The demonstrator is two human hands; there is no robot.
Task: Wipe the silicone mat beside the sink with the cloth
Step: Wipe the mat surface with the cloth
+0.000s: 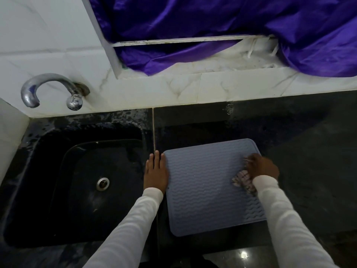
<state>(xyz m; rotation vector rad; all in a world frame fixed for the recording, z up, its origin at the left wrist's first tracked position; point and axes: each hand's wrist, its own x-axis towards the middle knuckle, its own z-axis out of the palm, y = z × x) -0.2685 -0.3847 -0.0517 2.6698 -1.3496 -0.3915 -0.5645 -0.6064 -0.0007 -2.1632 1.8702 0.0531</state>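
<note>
Head view, looking down on a dark counter. The silicone mat (208, 188), grey-blue with a wavy ribbed face, lies flat on the counter just beside the black sink (58, 190), which is at the mat's 9 o'clock. The mat's long axis runs from 12 to 6 o'clock, slightly skewed.

The right hand (262, 167) rests near the mat's right edge, toward the 2 o'clock corner, with fingers curled over the bunched cloth (244, 180); the cloth trails back from under the palm toward 6 o'clock. This area is blurred, so how firmly the cloth is gripped is uncertain. From this hand, nearly all of the unwiped-looking face lies toward 9 and 7 o'clock, so the coming stroke probably runs leftward across the short axis.

The left hand (155, 173) lies flat with fingers straight and close together, along the mat's left edge at 9 o'clock, partly on the counter strip between mat and sink; it appears to steady the mat. It stands at the far end of any leftward stroke.

A chrome tap (48, 89) projects from the tiled wall at 11 o'clock, and purple fabric (231, 22) hangs at 12 o'clock, both well apart from the mat.
</note>
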